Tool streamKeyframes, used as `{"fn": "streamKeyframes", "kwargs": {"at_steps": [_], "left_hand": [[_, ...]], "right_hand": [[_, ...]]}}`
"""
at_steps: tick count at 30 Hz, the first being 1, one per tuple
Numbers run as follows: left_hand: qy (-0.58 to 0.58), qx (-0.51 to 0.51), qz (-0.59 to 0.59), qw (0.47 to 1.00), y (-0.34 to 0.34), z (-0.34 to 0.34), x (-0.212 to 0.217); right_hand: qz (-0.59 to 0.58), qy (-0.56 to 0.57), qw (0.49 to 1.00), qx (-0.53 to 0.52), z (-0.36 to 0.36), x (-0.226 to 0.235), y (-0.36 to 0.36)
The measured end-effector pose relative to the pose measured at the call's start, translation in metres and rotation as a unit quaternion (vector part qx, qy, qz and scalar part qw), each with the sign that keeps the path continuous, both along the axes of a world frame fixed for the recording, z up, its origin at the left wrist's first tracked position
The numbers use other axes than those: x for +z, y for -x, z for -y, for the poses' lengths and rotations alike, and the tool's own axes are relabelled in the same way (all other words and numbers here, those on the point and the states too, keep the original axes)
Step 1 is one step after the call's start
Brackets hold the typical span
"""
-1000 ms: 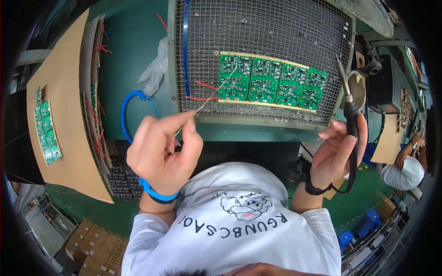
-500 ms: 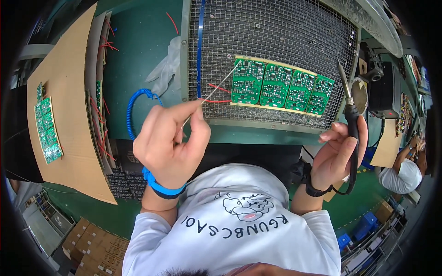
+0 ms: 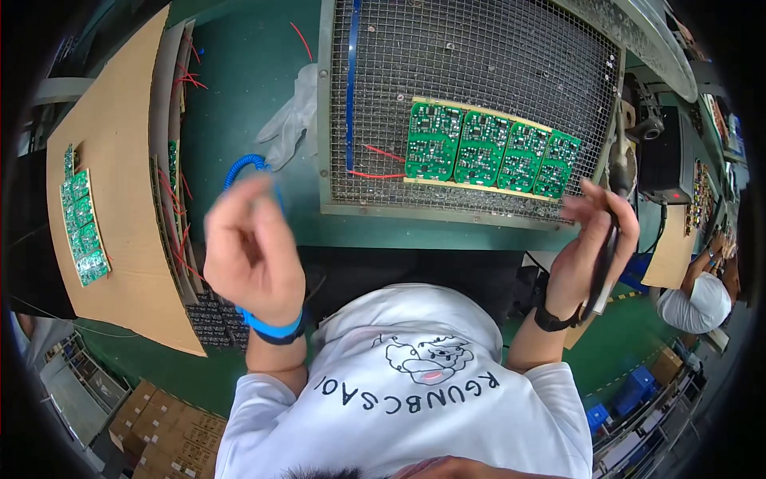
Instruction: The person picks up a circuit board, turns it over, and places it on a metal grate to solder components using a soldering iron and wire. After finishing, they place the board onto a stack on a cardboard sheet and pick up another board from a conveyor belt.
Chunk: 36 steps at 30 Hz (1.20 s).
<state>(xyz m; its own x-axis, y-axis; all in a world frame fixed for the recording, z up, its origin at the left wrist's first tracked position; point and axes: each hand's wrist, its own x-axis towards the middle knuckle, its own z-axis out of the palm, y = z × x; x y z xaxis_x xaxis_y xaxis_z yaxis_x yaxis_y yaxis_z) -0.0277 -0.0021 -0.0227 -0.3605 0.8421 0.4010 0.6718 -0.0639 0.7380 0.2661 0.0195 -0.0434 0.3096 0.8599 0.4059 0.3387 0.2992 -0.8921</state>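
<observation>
**Slim black-handled soldering iron (image 3: 602,271) in the right hand (image 3: 582,255), near green circuit boards**

Grasped between thumb and fingers of the right hand, with metal end pointing ahead, blurred. Around that wrist, a black band (image 3: 550,319). Around the other, a bright blue band (image 3: 274,326). Left hand (image 3: 255,251): blurred, curled inward, apart from the boards; cannot tell whether clenched on nothing or pinching something. Just beyond its fingertips, a coiled blue plastic cord (image 3: 243,165). Ahead and left of the right hand, a row of four rectangular green circuit boards (image 3: 480,150) with pale edge strips, lying on a grey metal-framed wire-mesh tray (image 3: 479,56). At the row's left end, ahead and right of the left hand, thin red wires (image 3: 377,175). Farther ahead of the left hand, a crumpled translucent whitish glove (image 3: 291,120). Well to its left, a large tan cardboard sheet (image 3: 124,263) bearing another green board strip (image 3: 82,223). Far right of the right hand, a white-shirted person (image 3: 696,305).
</observation>
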Motion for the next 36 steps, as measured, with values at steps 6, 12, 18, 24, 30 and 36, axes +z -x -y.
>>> {"fn": "streamKeyframes", "kwargs": {"at_steps": [6, 12, 18, 24, 30, 36], "left_hand": [[-0.012, -0.206, 0.004, 0.979, -0.014, -0.020, -0.005], [0.038, -0.229, 0.075, 0.970, -0.041, -0.033, -0.012], [0.026, -0.235, 0.132, 0.963, -0.039, -0.021, 0.003], [-0.019, -0.265, 0.159, 0.951, -0.036, -0.003, 0.024], [-0.015, -0.272, 0.181, 0.945, -0.033, 0.008, 0.028], [-0.021, -0.267, 0.165, 0.949, -0.032, 0.008, 0.029]], "right_hand": [[0.207, -0.023, 0.978, 0.034, -0.012, 0.006, 0.004], [0.210, 0.046, 0.975, 0.048, -0.011, -0.005, 0.006], [0.155, 0.006, 0.986, 0.064, -0.003, -0.002, 0.001], [-0.128, 0.012, 0.981, 0.147, 0.008, 0.013, 0.007], [-0.132, -0.035, 0.977, 0.165, 0.013, 0.015, 0.008], [-0.137, -0.053, 0.974, 0.172, 0.017, 0.018, 0.012]]}}
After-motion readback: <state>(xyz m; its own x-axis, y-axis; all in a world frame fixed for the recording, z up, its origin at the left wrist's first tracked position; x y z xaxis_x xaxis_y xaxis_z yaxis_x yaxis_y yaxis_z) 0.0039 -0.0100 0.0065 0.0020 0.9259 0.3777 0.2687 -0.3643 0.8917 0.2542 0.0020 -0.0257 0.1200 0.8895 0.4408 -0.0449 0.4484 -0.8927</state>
